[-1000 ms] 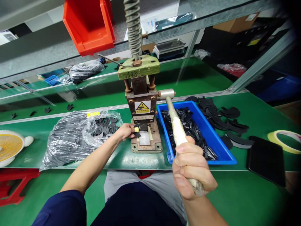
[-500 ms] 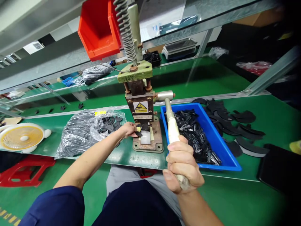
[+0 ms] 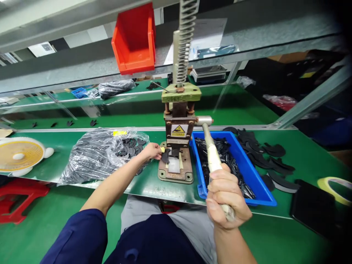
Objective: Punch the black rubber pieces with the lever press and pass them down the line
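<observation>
- My right grip [image 3: 227, 197] is clenching the lever [image 3: 213, 156]; my left grip [image 3: 154, 151] is pinching a dark piece [image 3: 165, 156] at the press base [image 3: 187, 169].
- The lever is partly blocking a blue tray [image 3: 260, 186].
- A shelf [image 3: 82, 72] is running above the green tabletop [image 3: 308, 156].

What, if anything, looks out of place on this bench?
The loose curved black pieces right of the blue tray: they overlap untidily on the green bench, while others sit in a plastic bag. No clear damage shows.
</observation>
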Demonstrator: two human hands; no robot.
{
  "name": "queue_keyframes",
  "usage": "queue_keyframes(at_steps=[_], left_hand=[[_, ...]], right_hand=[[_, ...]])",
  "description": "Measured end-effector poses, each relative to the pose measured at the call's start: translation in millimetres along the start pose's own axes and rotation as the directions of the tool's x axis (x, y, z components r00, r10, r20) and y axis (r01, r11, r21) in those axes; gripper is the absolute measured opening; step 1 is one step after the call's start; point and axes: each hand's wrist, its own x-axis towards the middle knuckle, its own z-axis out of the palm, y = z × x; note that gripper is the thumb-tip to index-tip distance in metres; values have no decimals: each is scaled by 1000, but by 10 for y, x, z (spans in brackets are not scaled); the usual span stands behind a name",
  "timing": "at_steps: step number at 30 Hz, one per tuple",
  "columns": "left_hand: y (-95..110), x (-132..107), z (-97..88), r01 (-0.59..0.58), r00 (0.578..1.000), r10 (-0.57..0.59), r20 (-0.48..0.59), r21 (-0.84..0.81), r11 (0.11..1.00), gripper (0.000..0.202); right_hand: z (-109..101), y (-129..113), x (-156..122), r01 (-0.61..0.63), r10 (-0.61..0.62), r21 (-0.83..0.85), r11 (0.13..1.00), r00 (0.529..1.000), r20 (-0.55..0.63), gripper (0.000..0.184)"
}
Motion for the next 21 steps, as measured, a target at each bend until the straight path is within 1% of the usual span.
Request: queue_keyframes(at_steps=[2,4,5,7,9,12,14,17,19,21], left_hand=[[-93,69,-192,-39,986,71,-152,202,979,8],[-208,140,-439,-33,954,133,-269,347,937,7],[-266,174,-565,-24,941,151,-304,385,922,9],[-367,244,-788,-23,926,187,-327,448,894,14],[-428,321,-942,-52,926,234,-296,513,857,21],[-448,424,-1041,-115,936,281,-213,571,813,27],[-446,463,-1053,-154,939,306,-157,603,782,29],[-470,468,-1041,-205,932,352,-81,685,699,31],[-498,452,-1028,-208,928,367,-67,724,658,35],[-516,437,-1014,-186,931,354,-86,723,665,36]], right_hand=[[23,4,2,41,-41,1,999,999,-34,13],[80,17,17,84,-83,8,996,992,-92,15],[118,23,27,108,-105,14,994,986,-132,18],[195,31,48,144,-136,23,989,968,-212,22],[253,34,65,146,-135,20,989,955,-263,24],[278,45,81,140,-137,-8,990,954,-267,24],[263,63,87,165,-166,-25,986,953,-255,24],[240,87,88,180,-182,-30,983,950,-254,25],[239,92,85,180,-182,-33,983,947,-264,26],[249,85,80,178,-180,-32,984,947,-265,26]])
